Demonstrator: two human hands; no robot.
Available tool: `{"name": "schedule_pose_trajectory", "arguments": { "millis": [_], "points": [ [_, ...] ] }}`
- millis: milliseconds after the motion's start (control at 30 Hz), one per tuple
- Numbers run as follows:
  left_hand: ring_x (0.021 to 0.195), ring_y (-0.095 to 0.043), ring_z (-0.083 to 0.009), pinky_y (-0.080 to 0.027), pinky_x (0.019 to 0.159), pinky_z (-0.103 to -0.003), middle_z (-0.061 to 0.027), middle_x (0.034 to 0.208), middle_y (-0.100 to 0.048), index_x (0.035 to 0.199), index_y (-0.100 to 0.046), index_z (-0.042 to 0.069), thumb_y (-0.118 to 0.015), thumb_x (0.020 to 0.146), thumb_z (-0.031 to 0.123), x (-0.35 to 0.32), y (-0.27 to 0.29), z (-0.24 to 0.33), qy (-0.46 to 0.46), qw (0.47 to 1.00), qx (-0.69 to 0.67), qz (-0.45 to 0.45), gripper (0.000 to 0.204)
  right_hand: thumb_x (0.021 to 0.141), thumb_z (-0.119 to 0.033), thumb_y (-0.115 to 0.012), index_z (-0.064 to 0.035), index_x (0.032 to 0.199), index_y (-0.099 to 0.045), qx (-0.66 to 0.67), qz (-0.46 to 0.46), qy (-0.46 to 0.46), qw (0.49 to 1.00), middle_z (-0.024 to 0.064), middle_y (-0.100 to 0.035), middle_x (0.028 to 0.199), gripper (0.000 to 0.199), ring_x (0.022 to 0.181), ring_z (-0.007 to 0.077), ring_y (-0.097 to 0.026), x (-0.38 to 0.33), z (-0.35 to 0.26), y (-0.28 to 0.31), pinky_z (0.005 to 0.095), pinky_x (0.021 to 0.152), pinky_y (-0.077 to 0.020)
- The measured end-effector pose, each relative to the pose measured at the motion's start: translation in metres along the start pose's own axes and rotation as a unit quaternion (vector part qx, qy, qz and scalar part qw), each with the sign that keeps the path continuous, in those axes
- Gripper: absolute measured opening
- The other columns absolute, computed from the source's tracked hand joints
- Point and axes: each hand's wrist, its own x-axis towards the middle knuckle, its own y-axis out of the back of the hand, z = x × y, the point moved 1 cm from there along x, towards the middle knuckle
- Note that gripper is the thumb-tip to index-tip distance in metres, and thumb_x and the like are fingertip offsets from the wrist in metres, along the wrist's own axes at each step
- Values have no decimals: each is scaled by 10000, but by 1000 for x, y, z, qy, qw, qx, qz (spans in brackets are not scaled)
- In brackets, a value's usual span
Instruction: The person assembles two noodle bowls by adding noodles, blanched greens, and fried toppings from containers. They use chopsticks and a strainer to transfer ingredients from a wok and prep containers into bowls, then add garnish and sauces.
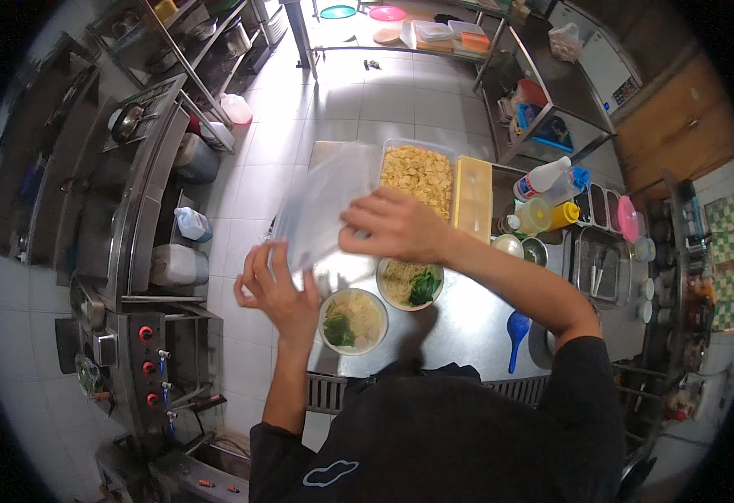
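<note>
Lid [325, 205] gripped btwn left hand [273, 289] & right hand [394, 226], above bowls [353, 320].

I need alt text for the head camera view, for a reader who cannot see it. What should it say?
Seen from above, a person's left hand and right hand hold a clear plastic lid over a steel counter. Below it sit two bowls of noodles with greens, beside an open tub of yellow pieces.

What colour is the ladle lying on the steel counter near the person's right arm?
Blue: the ladle lies on the counter, seen clearly in the head view.
</note>
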Motion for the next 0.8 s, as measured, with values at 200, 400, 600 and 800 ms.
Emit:
{"name": "schedule_pose_trajectory", "arguments": {
  "millis": [200,400,600,800],
  "points": [
    [1112,-601,-273,-327,1058,-457,-33,1074,-678,1046,-706,112,-709,696,9,-26,35,-66,19,999,25,-21,365,906,-193,-739,-67,1231,-570,169,159,-287,929,141,-665,1132,388,1035,313,-682,-10,5,-28,397,897,-552],
    [1069,-605,-309,-397,958,-476,-84,1061,-683,1025,-687,67,-719,845,52,-88,68,-140,110,983,150,-3,183,860,-312,-791,68,1408,-448,86,-126,-548,823,313,-501,1399,750,1291,456,-519,-184,116,-147,491,1090,-444],
    [970,-600,-389,-429,801,-514,-171,987,-655,1011,-646,-28,-675,976,198,-188,90,-171,220,949,226,0,230,807,-301,-823,5,1446,-407,84,-228,-600,762,320,-432,1435,822,1301,503,-480,-210,108,-183,513,1077,-460],
    [970,-610,-411,-435,805,-506,-183,988,-659,1046,-655,-51,-664,996,275,-230,117,-171,291,929,226,-30,330,798,-207,-800,-123,1431,-480,61,-274,-609,742,288,-488,1349,714,1250,484,-528,-188,89,-164,526,999,-523]
  ]
}}
